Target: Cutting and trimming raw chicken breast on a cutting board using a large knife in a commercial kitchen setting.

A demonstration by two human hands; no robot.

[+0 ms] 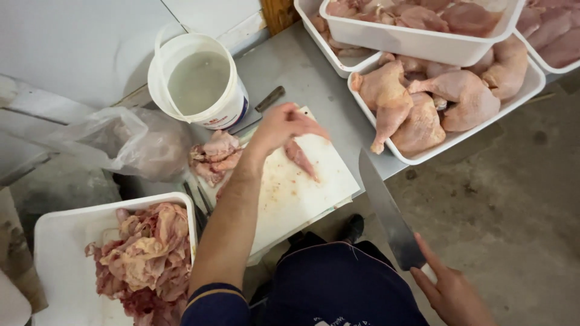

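1. Seen from above, a person stands at a grey metal worktop (302,72), cutting up raw chicken on a white cutting board (302,187) that lies at the worktop's near edge
2. The left hand (281,128) reaches over the board with fingers curled, pressing down on a long pink strip of chicken meat (302,160) near the board's far edge; whether it grips the strip or only pins it cannot be told
3. The right hand (450,293) is closed around the handle of a large knife (386,211), held off the worktop's near edge with the blade pointing away from the body, apart from the meat
4. This looks like a pause between cuts; the next cut would call for bringing the blade over the board while keeping the left fingers out of its line
5. A small heap of trimmed pieces (214,157) sits at the board's left edge, beside a crumpled clear plastic bag (130,142)
6. At the near left corner a white tray (57,241) holds skin and scraps
7. A white bucket (199,81) of cloudy water stands at the far edge, a dark-handled tool just beside it
8. At the right end white trays (519,90) hold whole chicken legs, with more stacked behind
9. Below is a stained concrete floor (501,205); a pale wall runs behind the worktop
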